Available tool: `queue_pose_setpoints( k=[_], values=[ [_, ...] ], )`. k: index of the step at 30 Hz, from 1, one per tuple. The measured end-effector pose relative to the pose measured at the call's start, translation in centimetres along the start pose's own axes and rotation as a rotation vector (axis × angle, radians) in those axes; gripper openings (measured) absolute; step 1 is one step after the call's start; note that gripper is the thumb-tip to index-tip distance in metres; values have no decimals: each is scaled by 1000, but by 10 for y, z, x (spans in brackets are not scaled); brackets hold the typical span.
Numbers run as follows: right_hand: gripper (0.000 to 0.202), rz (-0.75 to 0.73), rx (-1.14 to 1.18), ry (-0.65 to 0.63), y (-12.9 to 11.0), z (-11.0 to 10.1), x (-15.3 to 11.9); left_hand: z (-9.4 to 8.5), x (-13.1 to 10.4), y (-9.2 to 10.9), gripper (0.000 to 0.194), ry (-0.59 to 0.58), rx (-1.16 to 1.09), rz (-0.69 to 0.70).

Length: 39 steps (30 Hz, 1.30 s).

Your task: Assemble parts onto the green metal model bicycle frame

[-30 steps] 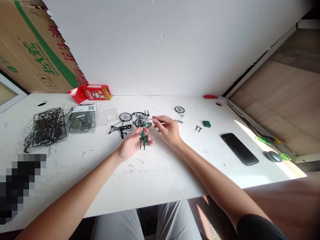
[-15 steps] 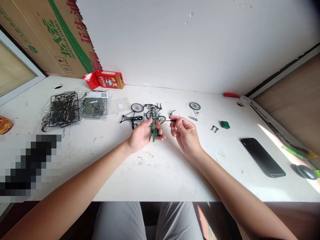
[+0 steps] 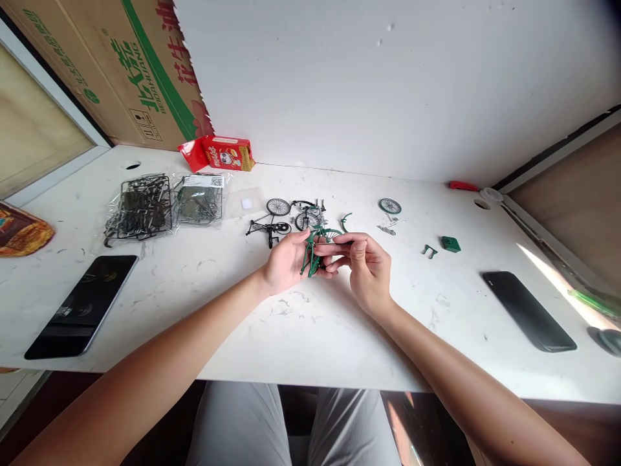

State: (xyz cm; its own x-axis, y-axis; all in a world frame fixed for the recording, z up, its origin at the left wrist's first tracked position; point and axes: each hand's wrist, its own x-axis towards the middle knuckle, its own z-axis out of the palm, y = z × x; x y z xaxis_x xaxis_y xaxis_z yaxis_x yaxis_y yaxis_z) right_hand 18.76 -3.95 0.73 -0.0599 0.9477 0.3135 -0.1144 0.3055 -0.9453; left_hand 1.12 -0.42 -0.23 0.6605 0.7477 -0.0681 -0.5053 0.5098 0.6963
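My left hand (image 3: 284, 268) is closed around a green toy bicycle frame (image 3: 309, 259), its fingers cupped beneath the part. My right hand (image 3: 371, 272) pinches a small, thin dark piece (image 3: 343, 243) between thumb and fingers, and its fingertips reach the green frame. How the dark piece meets the frame is hidden. Just beyond the hands lie a black toy bicycle (image 3: 269, 226), more bicycle parts with wheels (image 3: 305, 213), and a curved green piece (image 3: 345, 222).
Right of the hands are a loose wheel (image 3: 390, 206), a small green bracket (image 3: 429, 251), a green block (image 3: 451, 244) and a dark phone (image 3: 528, 310). At left are another phone (image 3: 82, 307), bagged plastic parts (image 3: 145, 207) and a red box (image 3: 228, 154).
My right hand has moved in to the green frame with the dark piece; before, the two were apart. The whole view has shifted, showing more of the table's left side.
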Motion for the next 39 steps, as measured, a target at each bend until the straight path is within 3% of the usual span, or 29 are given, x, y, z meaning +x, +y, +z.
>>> queue_pose_setpoints(
  k=[21,28,39],
  values=[
    [35,-63,-71,-13,1,-5,-1,-5,4,-3,41,-64,-42,36],
    [33,-167,-293,47,-2,-11,5,-12,3,-10,36,-27,-65,49],
    [34,-151,-350,-96,4,-20,8,-16,6,-9,30,27,-44,126]
  ],
)
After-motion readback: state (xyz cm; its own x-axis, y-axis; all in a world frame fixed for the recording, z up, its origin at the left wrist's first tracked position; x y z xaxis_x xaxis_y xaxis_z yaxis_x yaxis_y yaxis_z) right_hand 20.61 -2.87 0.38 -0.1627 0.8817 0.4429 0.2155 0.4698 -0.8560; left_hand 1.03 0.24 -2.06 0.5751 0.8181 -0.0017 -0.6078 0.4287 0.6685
